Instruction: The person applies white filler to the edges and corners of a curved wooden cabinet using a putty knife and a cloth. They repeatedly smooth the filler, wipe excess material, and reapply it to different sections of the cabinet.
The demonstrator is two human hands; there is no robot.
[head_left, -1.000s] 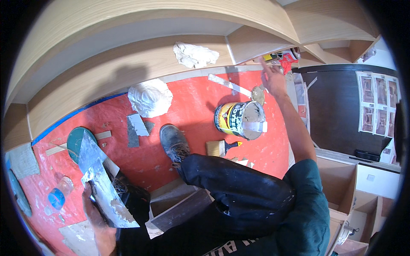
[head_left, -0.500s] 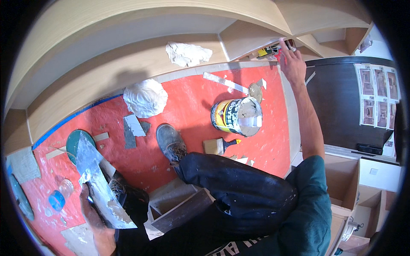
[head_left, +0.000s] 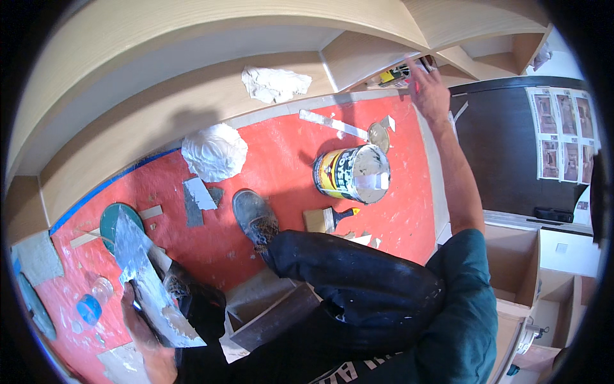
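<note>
My left hand [head_left: 146, 333] is closed on a wide metal filling knife [head_left: 157, 297] at the lower left, its blade smeared with white filler. Stretched far to the upper right, my right hand [head_left: 430, 96] is by the edge of the low wooden shelf. Its index finger points out and the other fingers look curled; a small red piece [head_left: 417, 85] shows at them, too little to name. Between my hands stands an open tub [head_left: 350, 173] of pale filler. A flat brush [head_left: 326, 219] lies beside the tub.
Wooden shelving [head_left: 192, 83] curves along the far side. On the red floor sheet [head_left: 281, 141] are a white crumpled bundle [head_left: 214, 152], a green disc [head_left: 110, 224], a plastic bottle [head_left: 93, 304] and a round lid [head_left: 378, 136]. A crumpled white cloth [head_left: 276, 84] lies at the shelf. My shoe [head_left: 252, 214] is mid-floor.
My right hand has shifted slightly left and down, its fingers more curled than before. The left hand holds the filling knife as before. The whole view has shifted a little.
</note>
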